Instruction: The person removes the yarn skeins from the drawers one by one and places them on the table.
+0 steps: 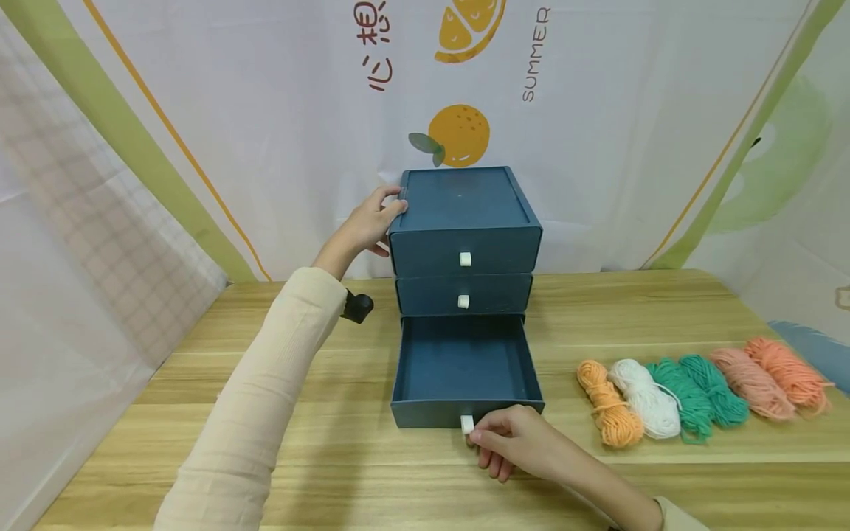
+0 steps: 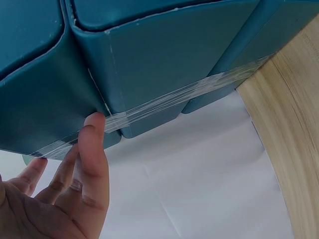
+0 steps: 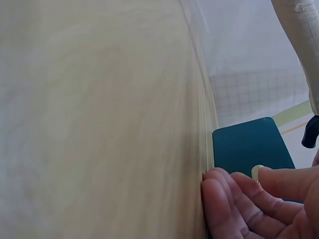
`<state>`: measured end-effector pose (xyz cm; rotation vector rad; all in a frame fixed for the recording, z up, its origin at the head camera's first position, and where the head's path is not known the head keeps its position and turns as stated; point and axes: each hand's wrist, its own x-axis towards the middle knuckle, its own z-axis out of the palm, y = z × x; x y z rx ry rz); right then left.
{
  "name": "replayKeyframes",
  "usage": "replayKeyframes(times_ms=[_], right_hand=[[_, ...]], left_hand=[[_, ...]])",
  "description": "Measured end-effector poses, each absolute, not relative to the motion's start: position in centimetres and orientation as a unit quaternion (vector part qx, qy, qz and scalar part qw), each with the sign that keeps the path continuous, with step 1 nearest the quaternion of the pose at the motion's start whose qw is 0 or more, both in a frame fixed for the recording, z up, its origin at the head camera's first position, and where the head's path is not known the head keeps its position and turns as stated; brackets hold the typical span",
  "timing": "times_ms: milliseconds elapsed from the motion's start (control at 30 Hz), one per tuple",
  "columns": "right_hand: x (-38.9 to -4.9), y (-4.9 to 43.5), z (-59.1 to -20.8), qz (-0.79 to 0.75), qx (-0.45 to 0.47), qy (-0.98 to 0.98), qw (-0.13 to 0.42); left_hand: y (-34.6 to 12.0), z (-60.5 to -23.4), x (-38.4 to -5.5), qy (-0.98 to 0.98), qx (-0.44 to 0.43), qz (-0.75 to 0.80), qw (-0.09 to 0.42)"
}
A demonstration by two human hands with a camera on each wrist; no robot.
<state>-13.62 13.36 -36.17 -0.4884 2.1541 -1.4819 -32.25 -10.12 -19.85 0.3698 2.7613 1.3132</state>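
Observation:
A dark blue three-drawer cabinet (image 1: 465, 251) stands on the wooden table, its upper two drawers closed. The bottom drawer (image 1: 465, 414) is pulled out, and nothing lies inside. With thumb and forefinger, my right hand (image 1: 521, 442) pinches the white knob (image 1: 468, 424) on that drawer's front; the right wrist view also shows the knob (image 3: 256, 172) at the thumb tip. My left hand (image 1: 368, 221) rests against the cabinet's upper left side, fingers extended. In the left wrist view, its fingers touch the cabinet's side near a strip of clear tape (image 2: 189, 92).
To the right on the table (image 1: 319, 472) lies a row of yarn skeins: orange (image 1: 609, 404), white (image 1: 645, 398), green (image 1: 687, 394), pink (image 1: 753, 382) and coral (image 1: 789, 374). A printed curtain (image 1: 299, 133) hangs behind the cabinet.

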Motion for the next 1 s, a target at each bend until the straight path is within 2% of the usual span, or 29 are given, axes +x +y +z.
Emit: replayKeyframes(times_ms=[333, 700, 1000], right_hand=[[-14.3, 12.7, -35.9, -0.540, -0.159, 0.795, 0.224], [-16.4, 13.0, -35.7, -0.542, -0.158, 0.794, 0.223], [-17.9, 12.9, -35.6, -0.552, -0.150, 0.796, 0.200]], left_hand=[[-10.2, -19.8, -32.1, 0.895, 0.116, 0.430, 0.031], [-10.1, -19.8, -32.3, 0.895, 0.121, 0.428, 0.031], [-10.1, -19.8, -32.2, 0.895, 0.121, 0.429, 0.031]])
